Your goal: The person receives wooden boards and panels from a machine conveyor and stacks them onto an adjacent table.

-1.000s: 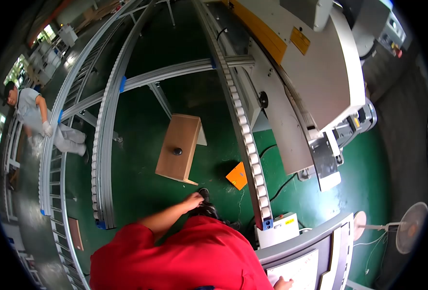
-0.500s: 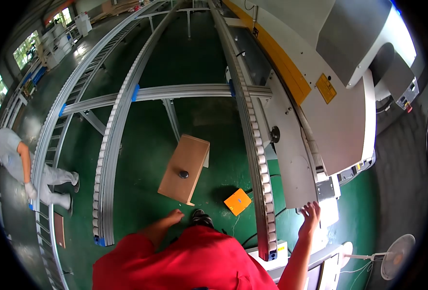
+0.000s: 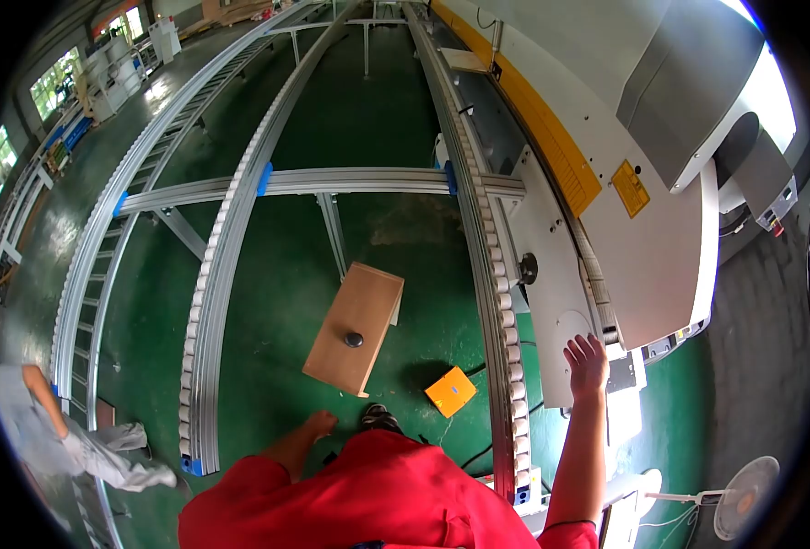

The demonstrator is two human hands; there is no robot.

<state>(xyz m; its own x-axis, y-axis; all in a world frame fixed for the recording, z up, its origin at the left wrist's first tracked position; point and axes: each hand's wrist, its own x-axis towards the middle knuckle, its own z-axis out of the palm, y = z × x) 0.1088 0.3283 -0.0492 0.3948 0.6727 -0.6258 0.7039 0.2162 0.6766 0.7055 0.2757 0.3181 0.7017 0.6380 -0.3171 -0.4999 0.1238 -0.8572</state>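
My right hand (image 3: pixel 588 364) reaches forward with its fingers spread, at the edge of the pale side panel (image 3: pixel 551 366) of a large machine. I cannot tell whether the fingertips press on it. Nothing is in this hand. My left hand (image 3: pixel 321 424) hangs low beside my body, its fingers curled in and no object visible in them. Ahead of it on the green floor stands a brown wooden box (image 3: pixel 368 306) with a black round knob (image 3: pixel 354 339) on top. An orange box (image 3: pixel 451 392) lies to the right of the wooden box.
Roller rails (image 3: pixel 205 366) run away from me on the left, and another roller rail (image 3: pixel 506 357) on the right, joined by a metal crossbar (image 3: pixel 359 181). A white fan (image 3: pixel 745 499) stands at the lower right. A person in grey (image 3: pixel 48 430) is at the far left.
My right hand has moved forward along the machine panel. My left hand has shifted slightly down and left. The person in grey has come nearer along the left side.
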